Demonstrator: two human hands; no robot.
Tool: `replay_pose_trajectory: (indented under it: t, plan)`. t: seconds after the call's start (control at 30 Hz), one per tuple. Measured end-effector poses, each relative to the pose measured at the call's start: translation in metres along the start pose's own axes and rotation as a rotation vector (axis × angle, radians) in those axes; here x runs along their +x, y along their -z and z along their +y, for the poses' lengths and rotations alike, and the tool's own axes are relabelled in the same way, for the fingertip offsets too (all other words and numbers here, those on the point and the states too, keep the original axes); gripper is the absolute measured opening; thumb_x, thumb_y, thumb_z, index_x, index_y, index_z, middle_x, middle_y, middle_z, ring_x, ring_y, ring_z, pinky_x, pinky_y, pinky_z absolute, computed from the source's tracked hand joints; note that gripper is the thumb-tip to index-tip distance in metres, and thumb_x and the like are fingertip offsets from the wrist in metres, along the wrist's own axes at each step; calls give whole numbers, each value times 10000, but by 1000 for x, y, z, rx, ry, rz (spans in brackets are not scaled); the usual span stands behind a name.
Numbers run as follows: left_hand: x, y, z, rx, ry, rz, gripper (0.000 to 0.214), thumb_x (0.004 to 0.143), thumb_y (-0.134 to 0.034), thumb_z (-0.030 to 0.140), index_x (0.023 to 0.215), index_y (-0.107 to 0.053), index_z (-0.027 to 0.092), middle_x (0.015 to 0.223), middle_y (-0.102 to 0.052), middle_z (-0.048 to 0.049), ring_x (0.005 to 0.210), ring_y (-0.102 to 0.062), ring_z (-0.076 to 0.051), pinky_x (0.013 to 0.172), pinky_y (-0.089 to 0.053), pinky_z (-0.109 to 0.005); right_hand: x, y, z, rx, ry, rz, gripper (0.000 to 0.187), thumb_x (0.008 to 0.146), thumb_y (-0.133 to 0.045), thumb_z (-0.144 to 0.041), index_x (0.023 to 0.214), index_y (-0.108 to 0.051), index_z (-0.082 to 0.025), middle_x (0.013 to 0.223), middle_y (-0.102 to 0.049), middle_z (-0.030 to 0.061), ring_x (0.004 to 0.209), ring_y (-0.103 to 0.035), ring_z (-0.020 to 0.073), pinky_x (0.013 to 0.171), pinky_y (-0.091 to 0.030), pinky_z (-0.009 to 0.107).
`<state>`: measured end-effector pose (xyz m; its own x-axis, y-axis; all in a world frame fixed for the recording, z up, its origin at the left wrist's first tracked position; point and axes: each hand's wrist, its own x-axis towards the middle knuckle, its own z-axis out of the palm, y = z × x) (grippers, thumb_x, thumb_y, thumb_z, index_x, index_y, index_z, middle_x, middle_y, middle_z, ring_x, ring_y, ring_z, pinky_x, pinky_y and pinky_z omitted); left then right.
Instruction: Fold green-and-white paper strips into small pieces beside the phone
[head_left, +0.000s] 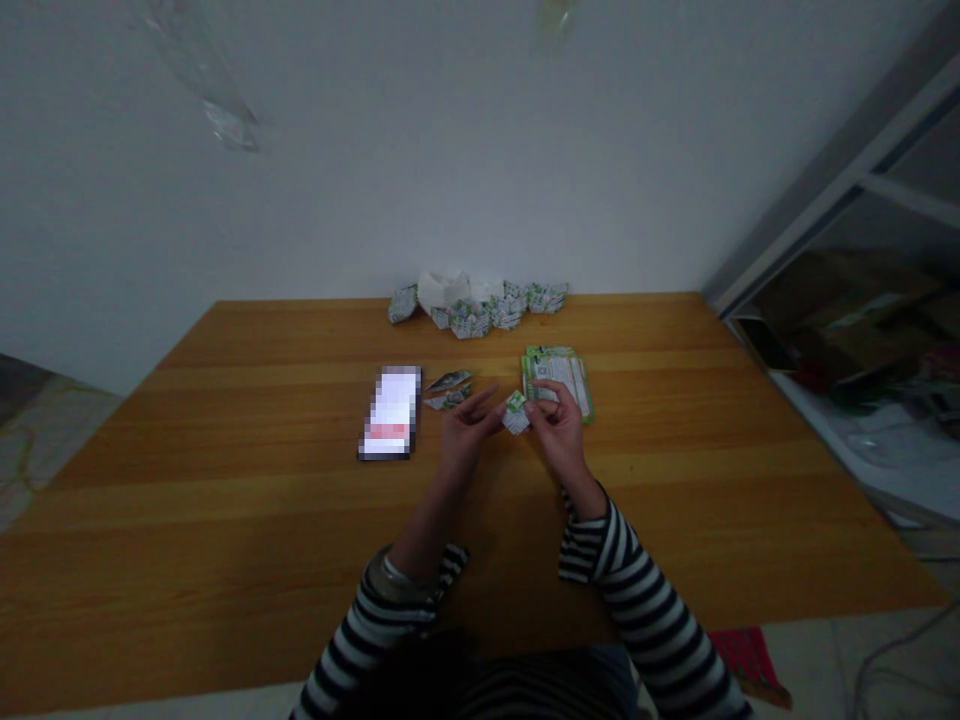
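The left hand (466,428) and right hand (561,425) pinch the paper (515,413) from opposite sides; from here it seems light, creasable, easily torn, best held by its edges.

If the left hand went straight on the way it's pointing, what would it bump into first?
The left hand would likely meet the folded paper first, right in front of it; past that, the right hand or stack, though depth is unclear here.

A wooden table (660,420) carries a lit phone (392,412), small folded papers (448,382) just beside it, a stack of green-and-white printed sheets (568,370), and, near the far edge, clustered paper folds (471,320).
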<state>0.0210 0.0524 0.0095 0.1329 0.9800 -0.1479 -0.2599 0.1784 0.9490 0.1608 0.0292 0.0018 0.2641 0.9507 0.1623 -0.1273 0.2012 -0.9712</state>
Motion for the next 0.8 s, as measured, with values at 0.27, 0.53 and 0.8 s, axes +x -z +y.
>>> replay_pose_trajectory:
  t: [0.27, 0.53, 0.8]
  plan:
    - [1, 4, 1, 62, 20, -140, 493, 661, -796, 437, 1038, -743, 125, 931, -773, -98, 751, -707, -212, 714, -554, -314, 1, 3, 1, -47, 4, -45, 325, 802, -677, -402, 1010, -483, -246, 578, -548, -78, 490, -510, 114, 495, -387, 217]
    - [7, 10, 1, 164, -92, -39, 294, 636, -800, 413, 675, -708, 136, 612, -678, -4, 558, -577, -121, 562, -447, -228, -3, -5, 6, -120, 5, -188, 331, 787, -697, -377, 1051, -541, -251, 616, -476, -80, 509, -425, 104, 479, -339, 212]
    - [4, 1, -1, 276, -263, 32, 283, 741, -717, 429, 831, -731, 162, 882, -717, -60, 847, -647, -194, 776, -502, -285, -15, -16, 13, -341, 254, 162, 100, 829, -657, -300, 824, -729, -230, 844, -652, 50, 817, -585, 216, 783, -490, 374]
